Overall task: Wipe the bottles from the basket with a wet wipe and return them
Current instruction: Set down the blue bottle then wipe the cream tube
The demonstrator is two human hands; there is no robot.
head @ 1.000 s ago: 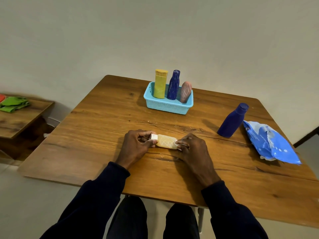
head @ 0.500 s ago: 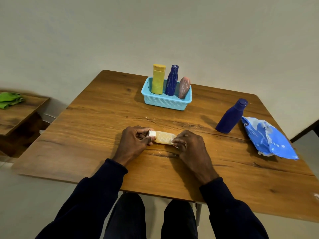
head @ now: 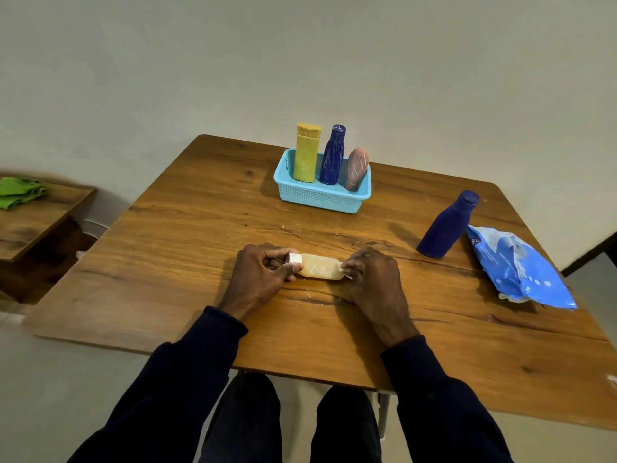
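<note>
At frame centre your left hand [head: 258, 272] pinches the bottle [head: 320, 266] by its cap [head: 295, 258], and your right hand [head: 370, 275] pinches the wipe [head: 342, 267] at its base: rub every marked side.

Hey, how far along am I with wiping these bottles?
Probably done: the plain blue bottle stands markless on the table, not yet returned. In hand: the tan bottle, left hand gripping its cap end, right hand pinching the wet wipe at its base; white marks show. Left: three bottles in the basket, then returning both.
</note>
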